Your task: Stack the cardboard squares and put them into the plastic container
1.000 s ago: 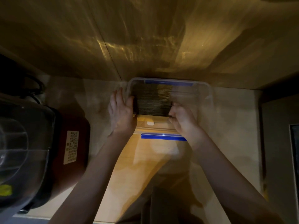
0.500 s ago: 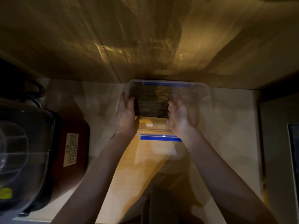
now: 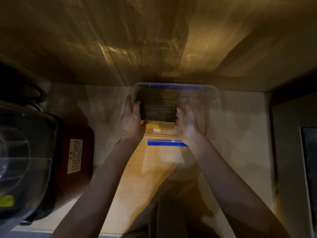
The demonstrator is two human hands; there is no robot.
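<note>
A stack of cardboard squares [image 3: 160,106], its ridged edges facing up, sits in the left half of a clear plastic container [image 3: 210,100] with blue clips, at the back of the wooden counter. My left hand [image 3: 132,121] presses flat against the stack's left side, fingers straddling the container's left wall. On the stack's right side my right hand [image 3: 186,121] is inside the container, palm toward the stack and fingers spread. Whether that palm touches the cardboard is hard to tell.
A dark red appliance [image 3: 75,152] with a clear lid [image 3: 20,148] fills the counter's left side. A wooden wall [image 3: 154,40] rises just behind the container. A dark panel [image 3: 308,160] stands at the right edge. The scene is dim.
Both hands slid farther back along the stack's sides. My right hand went from curled at the stack's near corner to flat and spread beside it. The stack stayed in the container.
</note>
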